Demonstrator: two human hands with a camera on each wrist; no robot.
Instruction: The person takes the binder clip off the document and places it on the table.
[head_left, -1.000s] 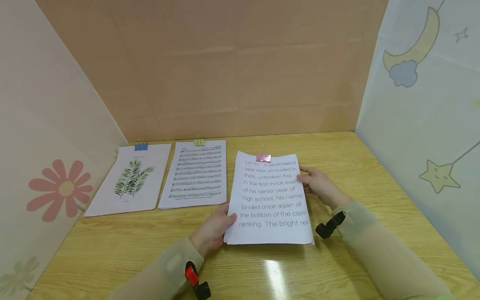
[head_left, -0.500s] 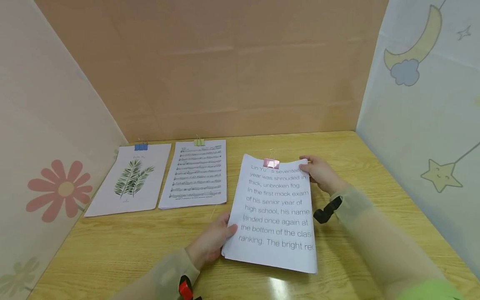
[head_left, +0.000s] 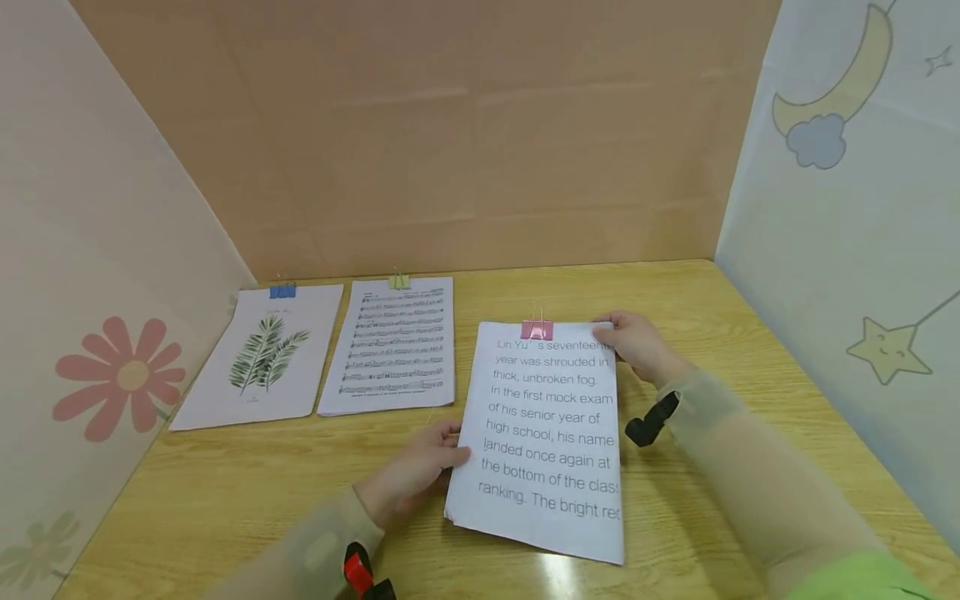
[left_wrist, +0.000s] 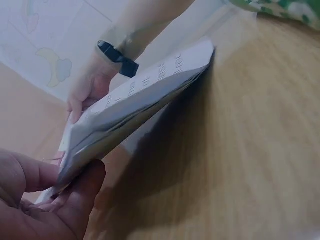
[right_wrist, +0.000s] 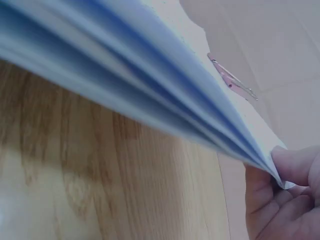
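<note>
A stack of printed paper (head_left: 551,442) with large text is held above the table, right of the middle in the head view. A pink binder clip (head_left: 537,331) grips its top edge. My right hand (head_left: 636,343) pinches the upper right corner, thumb on the front and fingers behind. On the left edge, low down, my left hand (head_left: 416,464) holds the stack, thumb (left_wrist: 37,174) on top and fingers underneath in the left wrist view. From the right wrist view, the sheets (right_wrist: 150,75) fan slightly apart along their side edge.
Farther left on the table (head_left: 247,508) lie a sheet-music stack (head_left: 397,350) with a yellow binder clip (head_left: 399,282) and a stack with a leaf picture (head_left: 258,358) under a blue binder clip (head_left: 282,292). Walls stand at the back and both sides.
The paper stack has come nearer to me and its lower edge dropped in view. My right hand has shifted up to the top corner; the left still holds the left edge. Other stacks stay put.
</note>
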